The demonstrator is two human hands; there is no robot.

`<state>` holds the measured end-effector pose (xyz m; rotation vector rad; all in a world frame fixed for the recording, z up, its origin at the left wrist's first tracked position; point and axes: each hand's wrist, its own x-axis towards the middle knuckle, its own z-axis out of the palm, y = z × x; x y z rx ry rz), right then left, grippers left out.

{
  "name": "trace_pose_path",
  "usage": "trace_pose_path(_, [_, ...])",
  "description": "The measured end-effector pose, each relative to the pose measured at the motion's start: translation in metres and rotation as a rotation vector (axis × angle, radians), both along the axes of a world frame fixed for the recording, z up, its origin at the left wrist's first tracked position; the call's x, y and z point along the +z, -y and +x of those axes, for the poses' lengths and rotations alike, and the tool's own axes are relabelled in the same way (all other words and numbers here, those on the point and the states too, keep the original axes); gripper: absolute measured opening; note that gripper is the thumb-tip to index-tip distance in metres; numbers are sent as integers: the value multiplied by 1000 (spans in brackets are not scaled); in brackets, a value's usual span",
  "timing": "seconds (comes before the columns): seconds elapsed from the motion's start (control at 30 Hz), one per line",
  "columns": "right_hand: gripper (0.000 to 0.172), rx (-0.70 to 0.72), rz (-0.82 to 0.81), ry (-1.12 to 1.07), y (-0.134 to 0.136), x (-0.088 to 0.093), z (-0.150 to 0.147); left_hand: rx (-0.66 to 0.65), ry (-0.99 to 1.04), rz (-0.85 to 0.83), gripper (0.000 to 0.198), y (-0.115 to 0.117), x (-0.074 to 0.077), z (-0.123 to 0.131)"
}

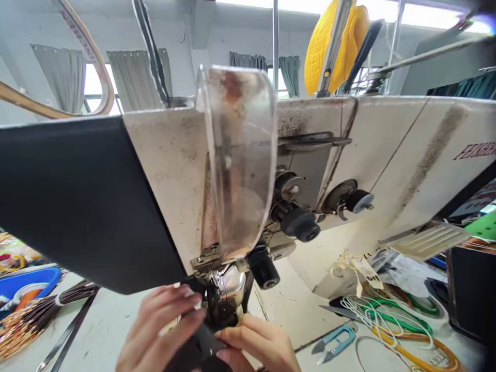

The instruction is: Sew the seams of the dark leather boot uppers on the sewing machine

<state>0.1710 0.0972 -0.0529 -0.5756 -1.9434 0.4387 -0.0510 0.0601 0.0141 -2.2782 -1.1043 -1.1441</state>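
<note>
My left hand [163,328] lies on a dark piece of material [199,343] just left of the sewing machine's needle area, its fingers bent over the top edge. From the right, my right hand [259,343] pinches the same dark piece between thumb and fingers. Directly above both hands is the presser foot area [225,305], partly shadowed. The off-white sewing machine head [166,175] with a clear plastic guard [240,165] fills the middle of the view. The lower part of the dark piece is cut off by the frame's bottom edge.
Blue thread snips [334,343], scissors with green handles [399,315] and white cord lie on the right. At left are a blue tray [29,284] and a bundle of brown-black strands [42,315]. A yellow cloth item [321,46] hangs above the machine.
</note>
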Motion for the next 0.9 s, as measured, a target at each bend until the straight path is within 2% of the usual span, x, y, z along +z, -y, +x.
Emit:
trace_pose_path(0.13, [15,81,-86,-82,3,33,1,-68,-142,-172,10,-6,28,4])
trace_pose_path(0.23, [17,139,-137,-194,5,61,0,-98,-53,-247,6,-9,47,13])
trace_pose_path(0.3, [13,144,-181,-204,6,75,2,-111,42,-256,8,-11,52,22])
trace_pose_path(0.4, [13,137,-281,-220,7,87,5,-87,90,-287,9,-12,48,31])
trace_pose_path(0.57, [15,153,-534,-240,8,89,11,-50,41,-240,6,-11,35,29])
trace_pose_path(0.73, [11,100,-435,-227,9,85,8,3,-15,-163,9,-7,30,28])
trace_pose_path(0.8, [13,52,-462,-241,8,81,3,-39,-80,-73,13,-4,26,32])
trace_pose_path(0.9, [23,37,-605,-276,5,73,-6,-61,-173,137,25,2,17,38])
